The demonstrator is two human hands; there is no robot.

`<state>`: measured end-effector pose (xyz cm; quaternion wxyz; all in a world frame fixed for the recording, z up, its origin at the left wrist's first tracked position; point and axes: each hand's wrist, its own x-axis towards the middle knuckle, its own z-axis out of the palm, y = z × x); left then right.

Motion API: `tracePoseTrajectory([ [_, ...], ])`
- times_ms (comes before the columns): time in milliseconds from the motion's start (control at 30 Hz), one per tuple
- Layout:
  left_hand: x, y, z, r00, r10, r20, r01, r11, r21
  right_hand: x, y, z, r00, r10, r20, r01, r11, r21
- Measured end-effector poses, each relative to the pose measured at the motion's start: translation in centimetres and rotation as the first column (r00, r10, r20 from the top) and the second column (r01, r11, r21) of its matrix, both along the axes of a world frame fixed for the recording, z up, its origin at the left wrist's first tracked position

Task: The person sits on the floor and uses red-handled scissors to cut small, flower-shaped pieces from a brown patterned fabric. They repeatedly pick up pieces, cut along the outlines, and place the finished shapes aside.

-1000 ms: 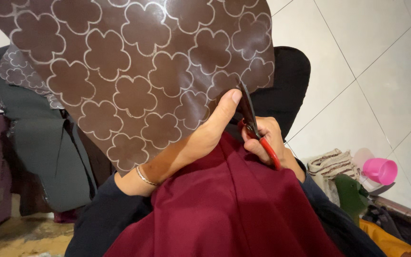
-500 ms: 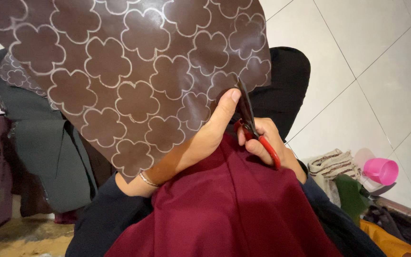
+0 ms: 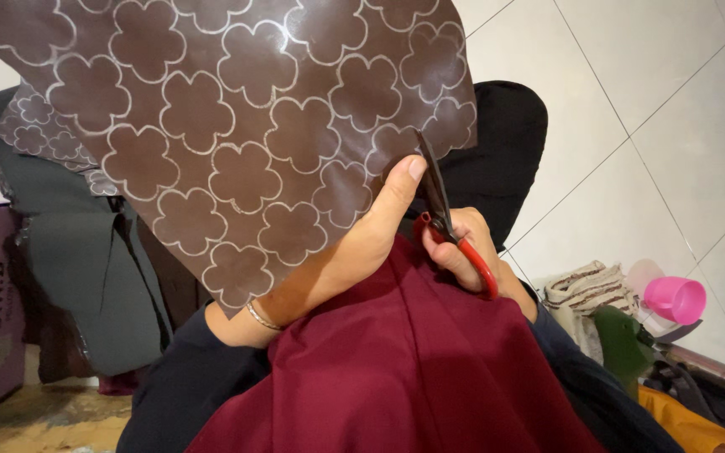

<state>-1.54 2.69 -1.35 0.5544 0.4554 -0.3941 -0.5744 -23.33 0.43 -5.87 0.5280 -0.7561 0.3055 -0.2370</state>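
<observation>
White floor tiles [image 3: 648, 126] lie behind the brown flower-marked sheet [image 3: 237, 126], whose lower right edge the left hand [image 3: 362, 243] pinches shut while the right hand [image 3: 463, 252] grips red-handled scissors [image 3: 446, 226] cutting there, with most marked flowers seemingly still uncut.

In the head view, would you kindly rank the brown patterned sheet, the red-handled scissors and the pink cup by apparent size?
1. Brown patterned sheet, largest, though nearest the camera.
2. Red-handled scissors.
3. Pink cup, smallest, but farther away, so unsure.
</observation>
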Motion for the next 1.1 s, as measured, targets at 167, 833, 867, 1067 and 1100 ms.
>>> tracePoseTrajectory([
  [167,0.1,0.1,0.3,0.999,0.038,0.004,-0.037,0.997,-0.060,0.2,0.0,0.0,1.000,-0.004,0.011,0.003,1.000,0.028],
  [833,0.0,-0.2,0.7,1.000,0.016,-0.001,-0.017,0.999,-0.032,0.1,0.3,-0.2,0.995,-0.020,0.095,0.007,0.991,0.137],
  [867,0.0,-0.2,0.8,1.000,0.019,-0.004,-0.019,0.999,-0.028,0.2,0.3,-0.2,0.996,-0.024,0.091,0.011,0.991,0.136],
  [1067,0.2,-0.1,1.5,0.999,0.016,0.035,-0.015,1.000,-0.014,0.3,0.2,-0.3,0.997,-0.054,0.063,0.047,0.993,0.112],
  [1100,0.3,-0.1,1.6,0.998,0.020,0.063,-0.019,1.000,-0.010,0.4,0.2,-0.3,0.996,-0.064,0.065,0.056,0.991,0.120],
])
